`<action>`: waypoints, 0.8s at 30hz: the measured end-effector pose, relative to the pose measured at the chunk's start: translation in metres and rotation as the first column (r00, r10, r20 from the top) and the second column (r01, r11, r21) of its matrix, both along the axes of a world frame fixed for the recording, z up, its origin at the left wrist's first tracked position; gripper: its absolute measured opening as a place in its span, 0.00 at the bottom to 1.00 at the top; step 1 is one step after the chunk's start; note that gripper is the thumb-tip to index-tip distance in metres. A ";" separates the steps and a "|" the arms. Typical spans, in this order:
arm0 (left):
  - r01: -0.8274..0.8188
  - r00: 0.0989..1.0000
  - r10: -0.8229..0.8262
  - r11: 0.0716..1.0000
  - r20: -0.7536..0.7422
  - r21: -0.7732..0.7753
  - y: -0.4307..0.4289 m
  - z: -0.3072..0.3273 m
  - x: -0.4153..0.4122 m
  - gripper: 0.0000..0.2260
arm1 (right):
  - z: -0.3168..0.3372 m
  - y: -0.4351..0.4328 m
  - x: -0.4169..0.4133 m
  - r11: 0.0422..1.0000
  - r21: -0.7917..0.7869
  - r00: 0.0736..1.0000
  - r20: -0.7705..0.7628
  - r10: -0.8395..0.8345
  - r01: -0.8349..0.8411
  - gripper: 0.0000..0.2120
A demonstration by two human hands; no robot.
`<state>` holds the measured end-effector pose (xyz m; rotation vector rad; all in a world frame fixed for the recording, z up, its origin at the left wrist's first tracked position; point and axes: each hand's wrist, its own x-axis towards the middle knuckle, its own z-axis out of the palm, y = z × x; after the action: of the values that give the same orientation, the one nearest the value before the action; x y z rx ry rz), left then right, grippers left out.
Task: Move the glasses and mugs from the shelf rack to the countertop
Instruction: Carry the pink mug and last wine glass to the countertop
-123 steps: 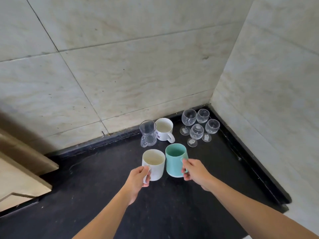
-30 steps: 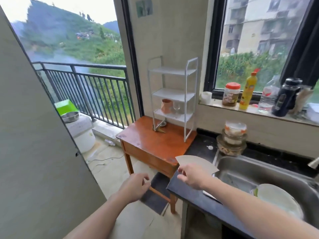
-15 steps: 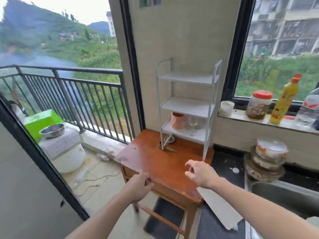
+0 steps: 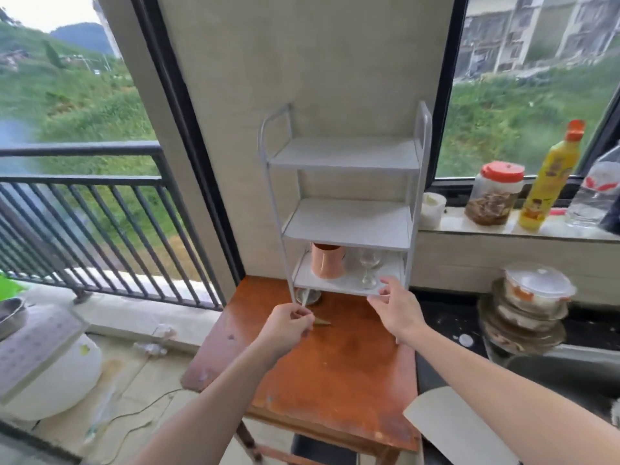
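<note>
Both hands are reaching toward the bottom tier of the rack (image 4: 345,223), which stands at the back of a wooden surface (image 4: 322,370). On that tier sit the last two pieces in sight: a mug (image 4: 328,260) on the left and a glass (image 4: 369,267) to its right, apart from each other. The two upper tiers are bare.

The right hand (image 4: 397,308) is in front of the tier's right end, fingers (image 4: 385,286) spread and holding nothing, just below and to the right of the glass. The left hand (image 4: 289,325) sits lower, near the rack's front left leg, its fingers curled loosely together; it seems empty, though a thin light strip crosses them (I can't tell whether that is the leg or something pinched).

The glass is the likelier trouble. It is stemmed and narrow-footed, so a knuckle brushing the bowl on the way in would probably tip it, and the shelf above leaves little headroom for lifting it straight up. It would have to come out forward, past the front lip, where the foot could catch. The rack looks light, so a snag or a bump on its leg might rock it and shake both pieces. The mug looks sturdier, but its handle is not visible, so the grip may end up around the body.
</note>
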<state>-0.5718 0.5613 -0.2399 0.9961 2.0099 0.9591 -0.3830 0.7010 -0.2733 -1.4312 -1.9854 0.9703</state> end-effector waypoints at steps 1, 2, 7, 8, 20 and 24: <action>-0.001 1.000 0.000 1.000 0.015 0.014 0.016 -0.001 -0.004 0.04 | -0.004 0.010 -0.009 0.999 -0.014 0.998 -0.044 -0.034 0.033 0.26; -0.010 1.000 0.009 1.000 0.027 0.026 0.032 -0.002 -0.009 0.04 | -0.008 0.020 -0.017 0.997 -0.032 0.994 -0.084 -0.073 0.071 0.28; -0.074 0.996 0.072 0.996 0.056 0.048 0.104 -0.014 -0.026 0.10 | -0.023 0.061 -0.044 0.971 -0.152 0.939 -0.264 -0.221 0.186 0.31; -0.079 0.995 0.076 0.996 0.070 0.052 0.114 -0.018 -0.029 0.11 | -0.025 0.066 -0.047 0.968 -0.170 0.922 -0.311 -0.230 0.185 0.28; -0.163 0.965 0.128 0.977 0.230 0.138 0.160 -0.045 -0.037 0.03 | -0.020 0.091 -0.058 0.980 -0.195 0.882 -0.455 -0.127 0.040 0.12; -0.189 0.966 0.159 0.973 0.203 0.137 0.149 -0.045 -0.038 0.06 | -0.021 0.084 -0.061 0.977 -0.211 0.894 -0.435 -0.105 0.012 0.18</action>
<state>-0.6099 0.7098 -0.2847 0.7822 1.9067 1.2732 -0.4441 0.7850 -0.2945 -1.2222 -1.5335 1.3668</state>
